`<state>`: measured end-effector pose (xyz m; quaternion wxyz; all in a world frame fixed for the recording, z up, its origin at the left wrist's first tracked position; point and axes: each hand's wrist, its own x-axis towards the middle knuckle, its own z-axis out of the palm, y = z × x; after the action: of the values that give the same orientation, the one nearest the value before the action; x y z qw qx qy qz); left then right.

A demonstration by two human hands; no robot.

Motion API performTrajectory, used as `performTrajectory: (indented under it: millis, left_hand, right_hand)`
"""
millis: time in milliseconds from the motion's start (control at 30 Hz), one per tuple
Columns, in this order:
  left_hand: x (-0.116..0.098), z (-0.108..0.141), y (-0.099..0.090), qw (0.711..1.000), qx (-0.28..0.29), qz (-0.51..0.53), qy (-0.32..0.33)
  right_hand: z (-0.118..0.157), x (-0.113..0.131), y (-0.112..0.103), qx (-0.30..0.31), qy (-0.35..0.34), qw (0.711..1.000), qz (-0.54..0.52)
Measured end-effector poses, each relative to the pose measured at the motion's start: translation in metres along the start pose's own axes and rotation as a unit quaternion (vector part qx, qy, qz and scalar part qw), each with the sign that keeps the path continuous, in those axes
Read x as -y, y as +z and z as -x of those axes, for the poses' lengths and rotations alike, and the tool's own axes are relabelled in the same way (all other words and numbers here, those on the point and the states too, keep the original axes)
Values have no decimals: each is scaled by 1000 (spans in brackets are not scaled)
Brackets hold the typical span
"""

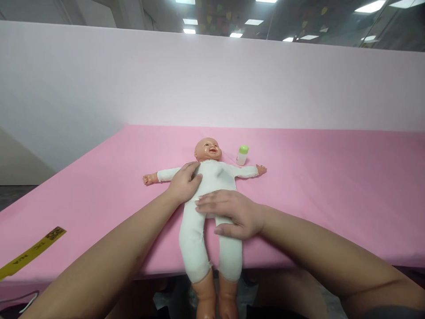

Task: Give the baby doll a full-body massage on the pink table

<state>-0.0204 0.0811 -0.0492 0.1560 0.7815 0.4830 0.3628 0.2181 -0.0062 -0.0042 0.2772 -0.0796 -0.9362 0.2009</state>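
Observation:
A baby doll point(217, 177) with a white cloth body lies face up on the pink table, its arms spread and its feet hanging past the front edge. My left hand point(186, 181) rests on the doll's side near the shoulder, fingers stretched along it and thumb apart. Across the lower belly and hip lies my right hand point(234, 212), flat, with fingers extended and the thumb over one thigh. Neither hand grips the doll. Beside the doll's head stands a small clear bottle point(242, 155) with a green cap, apart from both hands.
The pink-covered table point(332, 186) reaches back to a white partition point(212, 79). A yellow tape strip point(33, 252) with printed marks is stuck at the left front. A dark cable point(20, 297) shows at the lower left corner. Ceiling lights appear above the partition.

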Motion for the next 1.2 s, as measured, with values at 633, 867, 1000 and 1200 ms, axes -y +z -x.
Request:
performTrajectory:
  millis: [633, 867, 1000, 1200]
  left_hand:
    - [5, -3, -11, 1000, 13, -1, -24]
    - [6, -3, -18, 999, 6, -3, -39]
    - [2, 0, -23, 1000, 4, 8, -17]
    - [1, 4, -28, 999, -3, 30, -14]
  right_hand:
    - [29, -58, -14, -78, 202, 971, 99]
    - [32, -65, -18, -95, 260, 953, 120]
    - [33, -64, -19, -105, 254, 953, 125]
    - [30, -48, -15, -103, 147, 978, 104]
